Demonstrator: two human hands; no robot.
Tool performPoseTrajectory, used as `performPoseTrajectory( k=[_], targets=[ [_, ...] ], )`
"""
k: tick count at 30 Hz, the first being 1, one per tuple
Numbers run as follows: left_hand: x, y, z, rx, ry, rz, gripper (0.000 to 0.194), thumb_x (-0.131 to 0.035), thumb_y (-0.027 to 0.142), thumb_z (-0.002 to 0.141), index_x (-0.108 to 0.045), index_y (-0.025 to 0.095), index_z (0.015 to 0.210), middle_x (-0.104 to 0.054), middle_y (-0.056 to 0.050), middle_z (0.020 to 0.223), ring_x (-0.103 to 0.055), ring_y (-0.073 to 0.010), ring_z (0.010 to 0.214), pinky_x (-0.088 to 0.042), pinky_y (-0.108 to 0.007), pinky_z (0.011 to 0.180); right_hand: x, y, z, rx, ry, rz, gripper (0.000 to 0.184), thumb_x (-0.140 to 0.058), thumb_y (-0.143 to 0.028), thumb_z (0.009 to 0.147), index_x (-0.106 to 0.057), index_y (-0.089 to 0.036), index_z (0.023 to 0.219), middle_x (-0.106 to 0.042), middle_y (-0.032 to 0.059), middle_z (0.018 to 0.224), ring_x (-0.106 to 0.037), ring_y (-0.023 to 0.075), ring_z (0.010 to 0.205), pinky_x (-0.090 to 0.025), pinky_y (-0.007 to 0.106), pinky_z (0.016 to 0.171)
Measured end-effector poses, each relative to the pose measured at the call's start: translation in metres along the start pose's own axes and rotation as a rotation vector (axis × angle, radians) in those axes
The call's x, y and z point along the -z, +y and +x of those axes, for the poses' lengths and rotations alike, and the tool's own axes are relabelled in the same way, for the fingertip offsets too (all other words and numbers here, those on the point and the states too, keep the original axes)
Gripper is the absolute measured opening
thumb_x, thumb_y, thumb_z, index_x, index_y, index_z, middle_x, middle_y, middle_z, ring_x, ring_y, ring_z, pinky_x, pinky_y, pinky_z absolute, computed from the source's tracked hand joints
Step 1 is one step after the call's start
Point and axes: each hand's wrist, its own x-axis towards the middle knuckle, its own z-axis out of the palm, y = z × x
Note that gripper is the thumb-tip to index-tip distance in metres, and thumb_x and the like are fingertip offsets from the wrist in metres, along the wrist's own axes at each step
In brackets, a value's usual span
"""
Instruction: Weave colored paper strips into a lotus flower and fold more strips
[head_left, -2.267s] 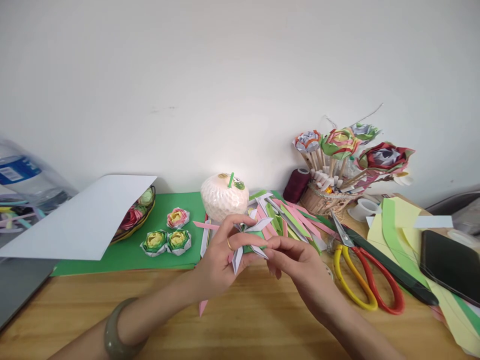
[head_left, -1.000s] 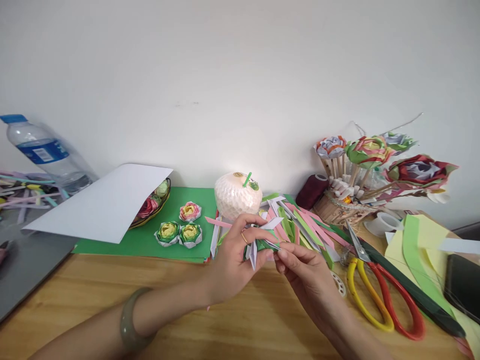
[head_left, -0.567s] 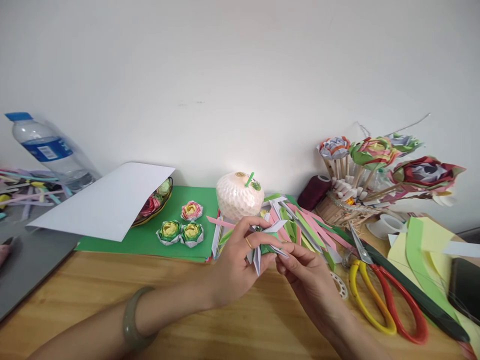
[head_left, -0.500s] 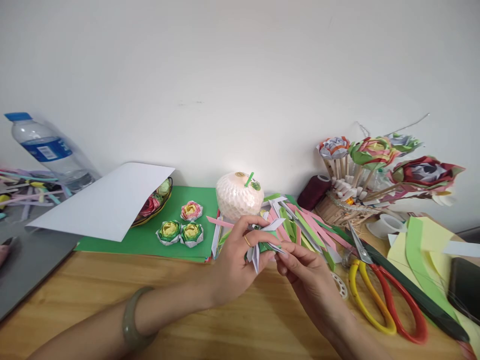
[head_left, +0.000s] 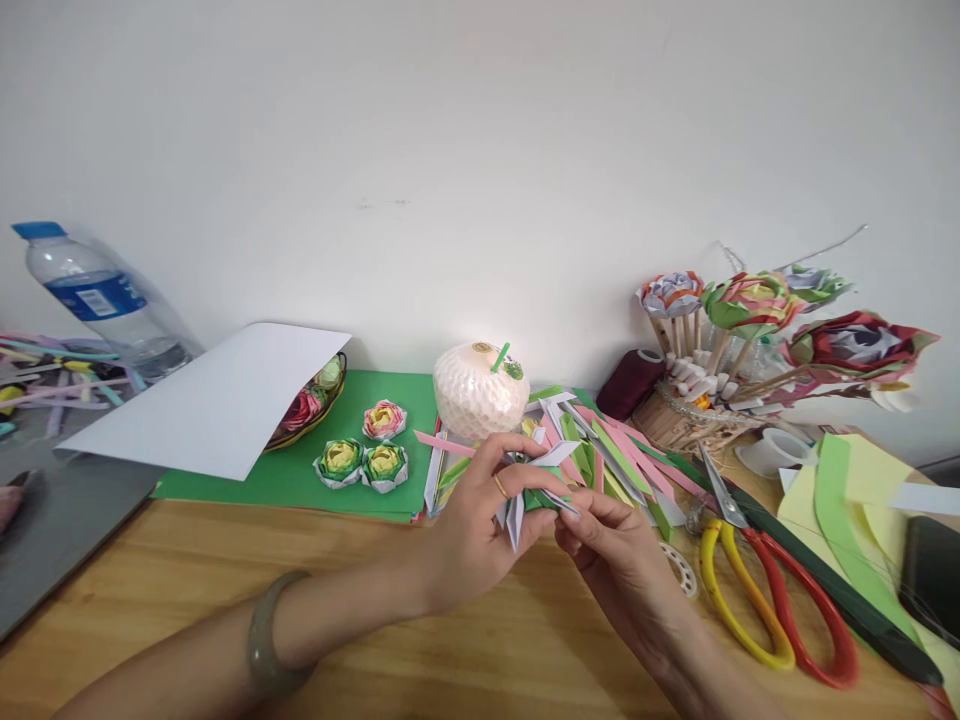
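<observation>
Between both hands is a folded green and white paper piece (head_left: 516, 515) with pointed white flaps sticking out. My left hand (head_left: 472, 530), wearing a ring, wraps its fingers round the left part of it. The fingertips of my right hand (head_left: 611, 535) pinch its right corner, partly hiding the folds. Behind the hands lies a heap of pink, green and white paper strips (head_left: 611, 455). Left of the hands, several finished paper flowers, one pink (head_left: 385, 420) and others green and yellow (head_left: 340, 462), rest on a green sheet (head_left: 247, 495).
A white fruit in foam netting (head_left: 480, 390) stands by the wall. Scissors (head_left: 772, 590), a thread spool (head_left: 630, 383) and a pot of paper flowers (head_left: 675, 425) are on the right. On the left are a white sheet (head_left: 210, 400), a water bottle (head_left: 97, 295) and a grey laptop (head_left: 82, 510).
The hands stay nearly in place round the folded paper. My right fingertips have shifted slightly at its right corner, and the whole view has moved a little.
</observation>
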Motion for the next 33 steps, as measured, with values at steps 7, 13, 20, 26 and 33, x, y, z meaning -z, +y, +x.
performPoseTrajectory(
  k=[7,13,20,26,33],
  targets=[
    [-0.0010,0.0011,-0.0017,0.023,-0.033,-0.026,0.029,-0.050,0.010,0.081,-0.049,0.025,0.105,-0.040,-0.007,0.114,-0.043,-0.0186,0.114,-0.037,-0.036,0.096,-0.0006,-0.0009,0.0002,-0.019,0.000,0.012,0.029,-0.081,-0.035,0.052,-0.060,-0.016,0.045,-0.042,-0.0047,0.045,-0.031,0.0072,0.048,-0.023,0.023,0.048],
    [-0.0027,-0.0021,-0.0012,0.021,-0.010,-0.030,0.031,-0.050,0.008,0.081,-0.048,0.025,0.106,-0.040,-0.005,0.114,-0.040,-0.0168,0.115,-0.034,-0.033,0.098,0.0009,-0.0003,0.0007,-0.014,0.039,0.001,0.023,-0.080,-0.036,0.053,-0.069,-0.017,0.056,-0.038,-0.0052,0.047,-0.026,0.0061,0.048,-0.020,0.022,0.046],
    [-0.0015,0.0001,-0.0011,0.026,-0.020,-0.012,0.029,-0.051,0.011,0.080,-0.048,0.024,0.106,-0.039,-0.006,0.114,-0.040,-0.0178,0.115,-0.034,-0.035,0.098,-0.0009,-0.0029,0.0008,-0.035,0.049,0.021,0.022,-0.081,-0.034,0.051,-0.070,-0.016,0.057,-0.041,-0.0044,0.050,-0.027,0.0060,0.050,-0.024,0.021,0.046],
    [-0.0010,0.0033,-0.0029,0.043,-0.076,0.003,0.032,-0.051,0.012,0.079,-0.048,0.025,0.108,-0.038,-0.008,0.116,-0.040,-0.0213,0.116,-0.034,-0.040,0.099,0.0009,-0.0021,0.0008,-0.061,-0.003,0.058,0.022,-0.082,-0.031,0.051,-0.066,-0.016,0.052,-0.046,-0.0036,0.052,-0.035,0.0072,0.052,-0.031,0.021,0.050],
    [-0.0023,0.0023,-0.0030,0.063,-0.070,-0.030,0.033,-0.051,0.010,0.078,-0.048,0.024,0.108,-0.039,-0.008,0.116,-0.040,-0.0214,0.116,-0.034,-0.041,0.099,0.0020,-0.0013,0.0004,-0.078,-0.021,0.088,0.024,-0.082,-0.030,0.052,-0.063,-0.016,0.049,-0.042,-0.0049,0.048,-0.032,0.0063,0.049,-0.028,0.020,0.048]
  ],
)
